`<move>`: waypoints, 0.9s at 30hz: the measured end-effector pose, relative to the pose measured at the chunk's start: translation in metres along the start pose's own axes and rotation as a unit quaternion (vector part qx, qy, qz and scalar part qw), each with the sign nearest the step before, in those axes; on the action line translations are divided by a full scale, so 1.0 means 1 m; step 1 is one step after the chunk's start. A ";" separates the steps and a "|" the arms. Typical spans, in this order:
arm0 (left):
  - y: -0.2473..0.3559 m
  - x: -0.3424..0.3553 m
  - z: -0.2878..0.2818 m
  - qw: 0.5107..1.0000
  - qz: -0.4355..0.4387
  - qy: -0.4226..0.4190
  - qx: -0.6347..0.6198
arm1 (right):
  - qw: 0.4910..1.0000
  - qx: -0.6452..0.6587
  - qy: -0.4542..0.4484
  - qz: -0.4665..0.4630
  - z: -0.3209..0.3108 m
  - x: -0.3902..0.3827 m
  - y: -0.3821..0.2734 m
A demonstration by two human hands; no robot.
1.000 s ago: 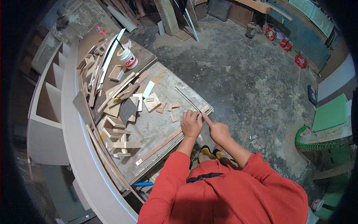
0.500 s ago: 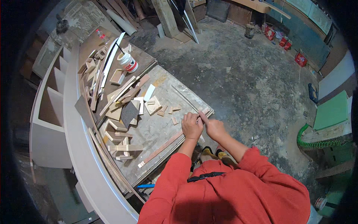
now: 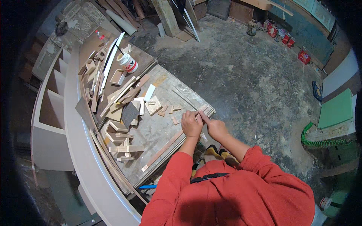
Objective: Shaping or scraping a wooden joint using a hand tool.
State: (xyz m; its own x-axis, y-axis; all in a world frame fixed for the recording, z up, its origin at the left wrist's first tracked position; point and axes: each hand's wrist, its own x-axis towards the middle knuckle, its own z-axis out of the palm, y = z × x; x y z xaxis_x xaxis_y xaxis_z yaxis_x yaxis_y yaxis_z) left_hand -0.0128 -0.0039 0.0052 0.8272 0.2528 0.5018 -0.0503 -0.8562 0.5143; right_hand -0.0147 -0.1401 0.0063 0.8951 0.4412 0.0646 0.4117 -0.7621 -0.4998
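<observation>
A long, thin pinkish-brown wood strip (image 3: 162, 150) lies along the near edge of the worn worktable (image 3: 151, 165). My left hand (image 3: 191, 124) is curled over this strip close to its right end. My right hand (image 3: 216, 129) sits at the table's right corner, index finger extended onto the strip beside my left fingertips, the other fingers folded; whatever they grip is hidden. Small wood offcuts (image 3: 170, 110) and a square pale piece (image 3: 154, 106) lie just beyond my hands. Mixed strips and small wooden assemblies (image 3: 122, 137) cover the table's left part.
A white tub (image 3: 128, 63) with a dark stick stands among the wood. A curved cabinet (image 3: 51, 145) borders the table's left. Red containers (image 3: 303, 57) sit along the far right wall. A coiled green hose (image 3: 318, 141) and green board (image 3: 333, 109) are at right. Concrete floor (image 3: 245, 75) surrounds the table.
My hands have shifted very slightly upward at the table's corner, still close together on the strip. The view has shifted a little; the pieces on the table look the same.
</observation>
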 end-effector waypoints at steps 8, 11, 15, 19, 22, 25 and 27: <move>-0.008 -0.003 0.002 0.999 -0.031 -0.028 0.002 | 0.995 -0.018 -0.088 0.032 -0.014 -0.019 0.006; -0.005 0.000 0.003 1.000 -0.019 -0.018 0.005 | 0.999 -0.003 -0.041 0.009 -0.008 0.006 0.007; -0.002 0.001 0.002 1.000 -0.010 0.001 0.010 | 0.999 0.015 -0.033 -0.005 -0.008 0.006 0.008; -0.005 -0.001 -0.001 1.000 -0.004 0.006 0.007 | 0.994 -0.014 -0.102 0.034 -0.026 -0.027 0.004; -0.005 -0.005 0.002 1.000 -0.006 0.005 -0.004 | 0.998 -0.011 -0.065 0.002 -0.019 -0.008 0.007; -0.001 0.000 0.002 1.000 0.003 0.006 0.016 | 1.000 0.013 -0.013 -0.020 -0.002 0.022 0.006; 0.001 0.001 0.001 1.000 0.004 0.005 0.012 | 0.999 0.033 -0.029 -0.018 -0.003 0.031 0.009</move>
State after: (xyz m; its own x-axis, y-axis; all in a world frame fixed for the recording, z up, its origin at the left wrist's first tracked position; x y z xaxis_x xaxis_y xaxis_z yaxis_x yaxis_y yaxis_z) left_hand -0.0116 -0.0049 0.0053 0.8217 0.2500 0.5121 -0.0438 -0.8683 0.4941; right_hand 0.0176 -0.1347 0.0066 0.8679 0.4955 0.0350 0.4295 -0.7131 -0.5541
